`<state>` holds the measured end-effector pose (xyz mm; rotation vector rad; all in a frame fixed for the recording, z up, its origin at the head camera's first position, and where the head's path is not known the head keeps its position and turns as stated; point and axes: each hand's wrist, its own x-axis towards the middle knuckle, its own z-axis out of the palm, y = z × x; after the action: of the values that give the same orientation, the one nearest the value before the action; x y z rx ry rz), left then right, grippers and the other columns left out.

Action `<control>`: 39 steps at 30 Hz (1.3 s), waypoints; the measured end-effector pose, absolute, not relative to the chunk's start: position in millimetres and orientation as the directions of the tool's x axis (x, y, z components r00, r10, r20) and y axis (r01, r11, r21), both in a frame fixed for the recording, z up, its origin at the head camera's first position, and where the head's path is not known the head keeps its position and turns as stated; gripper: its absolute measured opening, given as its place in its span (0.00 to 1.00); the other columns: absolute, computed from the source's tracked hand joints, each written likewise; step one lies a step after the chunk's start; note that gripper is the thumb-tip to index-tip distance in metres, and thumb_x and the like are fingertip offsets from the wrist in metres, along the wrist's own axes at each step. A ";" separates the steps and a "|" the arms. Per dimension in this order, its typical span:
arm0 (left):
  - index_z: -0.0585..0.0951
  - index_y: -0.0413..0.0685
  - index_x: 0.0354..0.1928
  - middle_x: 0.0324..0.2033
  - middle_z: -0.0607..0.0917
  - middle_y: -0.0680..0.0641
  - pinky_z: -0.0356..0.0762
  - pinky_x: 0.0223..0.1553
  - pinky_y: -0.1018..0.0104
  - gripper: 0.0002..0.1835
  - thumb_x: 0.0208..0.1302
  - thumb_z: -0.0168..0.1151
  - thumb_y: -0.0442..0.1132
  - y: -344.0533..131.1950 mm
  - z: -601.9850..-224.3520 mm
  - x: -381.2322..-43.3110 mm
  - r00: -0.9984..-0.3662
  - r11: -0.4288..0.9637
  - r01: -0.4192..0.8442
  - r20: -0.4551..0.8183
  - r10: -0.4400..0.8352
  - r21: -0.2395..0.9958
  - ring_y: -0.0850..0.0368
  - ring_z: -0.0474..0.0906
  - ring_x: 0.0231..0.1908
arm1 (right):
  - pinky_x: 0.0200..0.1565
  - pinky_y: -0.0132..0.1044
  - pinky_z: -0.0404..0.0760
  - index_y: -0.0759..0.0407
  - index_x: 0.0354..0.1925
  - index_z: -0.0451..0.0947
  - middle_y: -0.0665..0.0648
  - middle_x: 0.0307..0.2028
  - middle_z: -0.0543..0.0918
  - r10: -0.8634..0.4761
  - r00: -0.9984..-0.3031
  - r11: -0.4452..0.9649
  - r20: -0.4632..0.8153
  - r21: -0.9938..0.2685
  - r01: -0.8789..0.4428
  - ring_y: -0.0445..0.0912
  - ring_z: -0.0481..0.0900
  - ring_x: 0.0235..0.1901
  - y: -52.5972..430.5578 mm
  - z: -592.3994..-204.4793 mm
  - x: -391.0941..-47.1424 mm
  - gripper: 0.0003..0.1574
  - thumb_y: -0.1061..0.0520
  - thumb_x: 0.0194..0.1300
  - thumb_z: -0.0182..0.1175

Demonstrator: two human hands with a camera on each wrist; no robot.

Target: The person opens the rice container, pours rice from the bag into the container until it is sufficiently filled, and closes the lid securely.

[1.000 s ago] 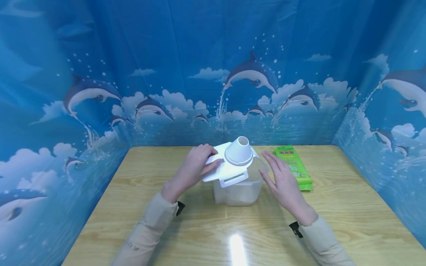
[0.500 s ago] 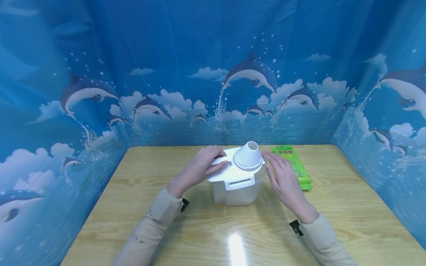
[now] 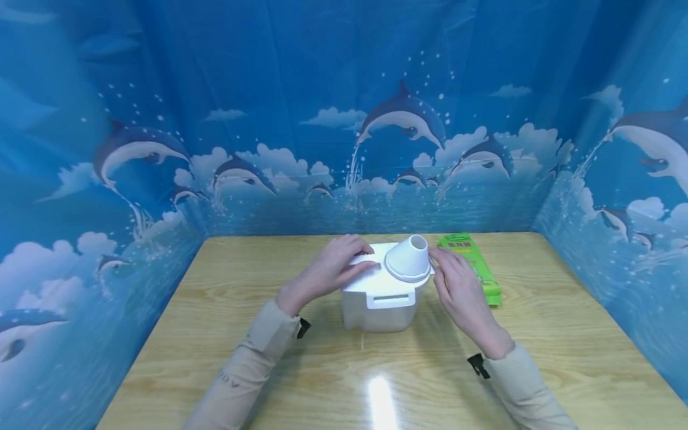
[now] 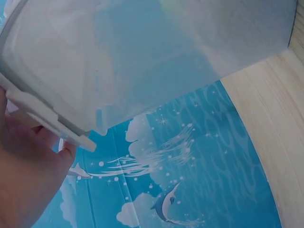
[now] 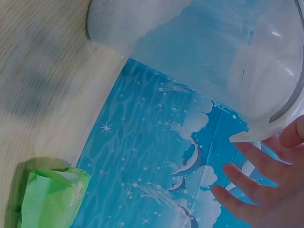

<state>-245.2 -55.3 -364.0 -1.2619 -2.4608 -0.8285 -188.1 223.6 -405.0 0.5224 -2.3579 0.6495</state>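
A white lid (image 3: 371,276) with a cone-shaped spout (image 3: 407,260) lies over the top of a translucent plastic container (image 3: 378,313), which stands upright on the table. My left hand (image 3: 335,272) grips the lid's left side, thumb on top and fingers at the far edge. On the opposite side, my right hand (image 3: 466,292) pinches the lid's small side tab between thumb and fingers. A slotted clip (image 3: 390,300) hangs at the lid's near edge. Through the wall in the right wrist view, pale grainy contents show near the bottom of the container (image 5: 190,52).
Just behind the right hand lies a bright green packet (image 3: 486,280) with printed lettering. A wood-grain table (image 3: 301,370) carries everything. Blue dolphin-print curtains (image 3: 301,119) enclose its back and both sides.
The tilted lid has come down and slightly right, levelling over the container. My left hand moved with it, while my right hand closed on the lid's right tab.
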 end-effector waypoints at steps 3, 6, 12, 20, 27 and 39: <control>0.83 0.45 0.48 0.44 0.85 0.49 0.77 0.56 0.55 0.12 0.72 0.63 0.45 -54.3 -364.6 -246.1 -0.590 0.459 0.806 0.460 0.663 0.373 0.55 0.79 0.48 | 0.63 0.64 0.71 0.70 0.61 0.76 0.70 0.59 0.80 -0.195 -0.723 0.801 0.663 -0.318 -0.507 0.66 0.74 0.61 223.7 -404.5 -188.5 0.22 0.69 0.70 0.50; 0.83 0.46 0.49 0.45 0.85 0.49 0.77 0.56 0.55 0.12 0.72 0.62 0.45 -53.3 -365.3 -246.9 -0.591 0.466 0.806 0.458 0.664 0.365 0.55 0.79 0.48 | 0.63 0.64 0.71 0.69 0.61 0.76 0.70 0.59 0.80 -0.192 -0.729 0.804 0.657 -0.321 -0.501 0.66 0.74 0.61 223.5 -403.5 -187.9 0.22 0.69 0.71 0.50; 0.82 0.46 0.49 0.44 0.85 0.50 0.77 0.55 0.57 0.12 0.72 0.63 0.46 -52.1 -365.5 -246.4 -0.593 0.477 0.805 0.462 0.659 0.352 0.56 0.79 0.47 | 0.63 0.64 0.71 0.69 0.61 0.76 0.70 0.58 0.81 -0.189 -0.727 0.805 0.660 -0.319 -0.499 0.67 0.74 0.61 224.2 -403.6 -187.6 0.21 0.68 0.72 0.50; 0.83 0.46 0.47 0.42 0.84 0.50 0.77 0.53 0.58 0.11 0.71 0.63 0.45 -51.7 -366.0 -244.8 -0.582 0.460 0.813 0.490 0.649 0.357 0.57 0.79 0.45 | 0.64 0.65 0.70 0.68 0.63 0.74 0.70 0.60 0.79 -0.195 -0.737 0.794 0.648 -0.337 -0.507 0.67 0.74 0.62 224.1 -405.0 -186.7 0.21 0.59 0.78 0.51; 0.83 0.46 0.47 0.42 0.85 0.50 0.77 0.54 0.57 0.11 0.71 0.63 0.45 -51.9 -368.2 -245.4 -0.585 0.455 0.811 0.498 0.641 0.367 0.57 0.79 0.45 | 0.63 0.65 0.70 0.69 0.64 0.73 0.72 0.61 0.78 -0.203 -0.738 0.783 0.643 -0.346 -0.517 0.68 0.73 0.61 222.2 -405.2 -185.7 0.22 0.59 0.78 0.49; 0.83 0.45 0.48 0.44 0.85 0.50 0.77 0.55 0.55 0.11 0.71 0.64 0.44 -55.2 -368.1 -246.4 -0.595 0.457 0.803 0.489 0.637 0.382 0.56 0.79 0.47 | 0.64 0.65 0.69 0.70 0.63 0.72 0.72 0.60 0.78 -0.212 -0.741 0.789 0.637 -0.336 -0.514 0.68 0.73 0.62 219.6 -406.7 -185.8 0.22 0.62 0.76 0.51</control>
<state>-246.4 -55.2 -368.1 -1.2361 -2.4342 -0.8600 -185.8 219.6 -406.7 0.5378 -2.3864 0.6751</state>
